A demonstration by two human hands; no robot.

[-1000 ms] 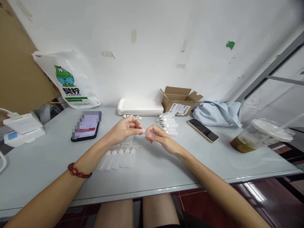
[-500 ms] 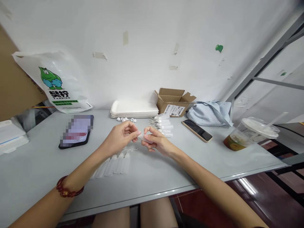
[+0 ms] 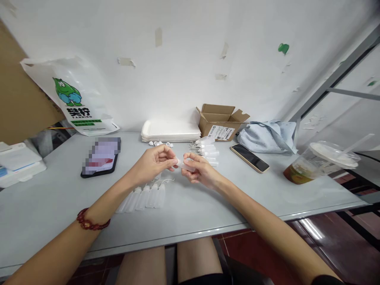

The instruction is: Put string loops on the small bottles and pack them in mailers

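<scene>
Over the middle of the table, my right hand (image 3: 201,169) is closed around a small translucent plastic tube (image 3: 187,166). My left hand (image 3: 157,161) pinches the tube's white cap (image 3: 179,162) between thumb and fingers; how far the cap sits on the tube is partly hidden. Below my left hand lies a row of several translucent tubes (image 3: 148,198) with white caps and thin white strings. Beyond my right hand lie several more such tubes (image 3: 210,152), strings pointing left. Small loose white caps (image 3: 160,143) lie behind my left hand.
Along the wall stand a stack of white trays or sheets (image 3: 172,132), an open cardboard box (image 3: 221,128) and a light blue cloth bag (image 3: 264,136). A phone (image 3: 250,157) and a drink cup (image 3: 311,164) are right; another phone (image 3: 102,156) and a white plastic bag (image 3: 80,99) are left.
The view has shifted slightly. My hands stay together at the tube and cap, with small finger movements; more of the tube now shows in my right hand.
</scene>
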